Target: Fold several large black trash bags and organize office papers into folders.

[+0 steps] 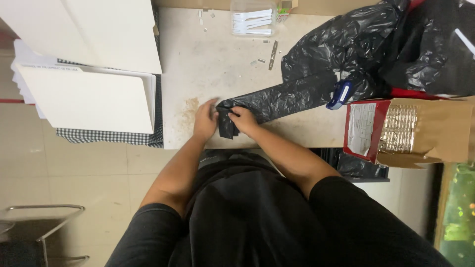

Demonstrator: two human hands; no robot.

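A long black plastic bag [292, 96] lies stretched across the worn table [213, 64], its narrow end at the front edge. My left hand [205, 121] presses flat on the table beside that end, fingers touching the plastic. My right hand [242, 118] pinches the folded end of the bag. A larger heap of crumpled black plastic [396, 44] continues from the bag toward the back right.
Stacks of white folded boxes [94, 94] sit on a checked cloth at the left. A clear tub of white plastic forks [252, 20] stands at the back. A brown cardboard box [420, 131] with gold items and a blue tape dispenser [339, 95] are at the right. A metal chair frame [44, 227] stands on the floor lower left.
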